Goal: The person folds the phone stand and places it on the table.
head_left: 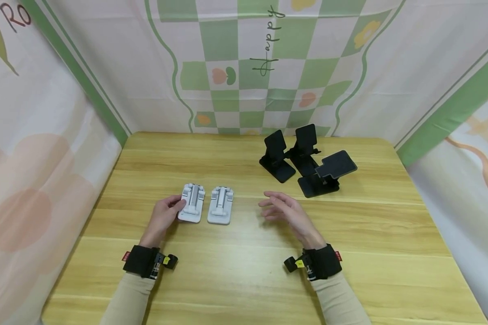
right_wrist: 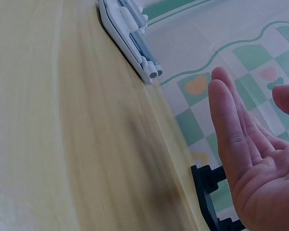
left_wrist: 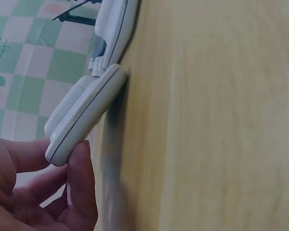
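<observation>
My left hand (head_left: 161, 221) pinches the left edge of a white folded phone stand (head_left: 192, 204) between thumb and fingers. Seen from the left wrist, this held stand (left_wrist: 84, 118) tilts, with the pinched edge raised off the wood and its far edge low beside the other one. That second white folded phone stand (head_left: 220, 206) lies flat just to the right, a narrow gap away in the head view. Above the table on the right, my right hand (head_left: 292, 215) hovers with nothing in it, its fingers extended and the thumb apart, as the right wrist view confirms.
Three black phone stands stand unfolded at the back right: a left one (head_left: 275, 153), a rear one (head_left: 305, 146) and a front one with its plate tipped flatter (head_left: 336, 166). Patterned cloth (head_left: 252, 104) hangs behind the wooden table (head_left: 236, 280) and at both sides.
</observation>
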Demonstrator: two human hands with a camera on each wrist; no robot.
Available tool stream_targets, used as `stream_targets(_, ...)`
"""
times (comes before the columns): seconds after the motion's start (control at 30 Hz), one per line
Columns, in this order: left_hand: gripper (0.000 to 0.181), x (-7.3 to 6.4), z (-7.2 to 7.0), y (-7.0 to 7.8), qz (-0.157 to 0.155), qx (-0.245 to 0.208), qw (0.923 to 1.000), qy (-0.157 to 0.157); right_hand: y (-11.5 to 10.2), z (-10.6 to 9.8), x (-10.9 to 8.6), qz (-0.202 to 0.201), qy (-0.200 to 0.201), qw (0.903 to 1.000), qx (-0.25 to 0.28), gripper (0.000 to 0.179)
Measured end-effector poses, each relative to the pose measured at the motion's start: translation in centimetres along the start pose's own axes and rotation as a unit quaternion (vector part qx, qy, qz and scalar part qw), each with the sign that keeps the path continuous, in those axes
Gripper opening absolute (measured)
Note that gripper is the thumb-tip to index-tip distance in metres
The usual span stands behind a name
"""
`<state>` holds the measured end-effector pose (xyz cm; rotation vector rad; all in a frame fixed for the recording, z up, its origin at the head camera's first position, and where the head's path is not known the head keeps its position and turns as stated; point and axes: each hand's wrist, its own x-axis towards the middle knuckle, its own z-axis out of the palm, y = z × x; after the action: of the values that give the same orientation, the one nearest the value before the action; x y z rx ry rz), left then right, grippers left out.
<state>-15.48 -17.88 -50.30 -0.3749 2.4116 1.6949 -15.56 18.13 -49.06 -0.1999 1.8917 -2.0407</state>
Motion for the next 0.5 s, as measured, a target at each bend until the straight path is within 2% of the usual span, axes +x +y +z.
stream_targets(0.1,0.045,0.21,-0.03,-0.15,-0.002,0.009,0.9999,0.004,0.06,0.08,-0.08,0.001,0.002,1.0,0.0,0.058)
stream_targets(0.27,0.045,0.51,-0.1,-0.2,0.015,0.062,0.9979,0.01,0.22,0.11,-0.15,-0.002,-0.002,1.0,0.002,0.06)
stream_targets(0.4,0.041,0.75,-0.19,-0.03,0.037,0.134,0.9899,0.027,0.27,0.12,-0.15,-0.005,-0.007,1.0,0.003,0.056)
stream_targets(0.5,0.038,0.9,-0.35,0.19,0.06,0.185,0.9801,0.04,0.23,0.16,-0.1,-0.006,-0.008,0.9999,0.004,0.055)
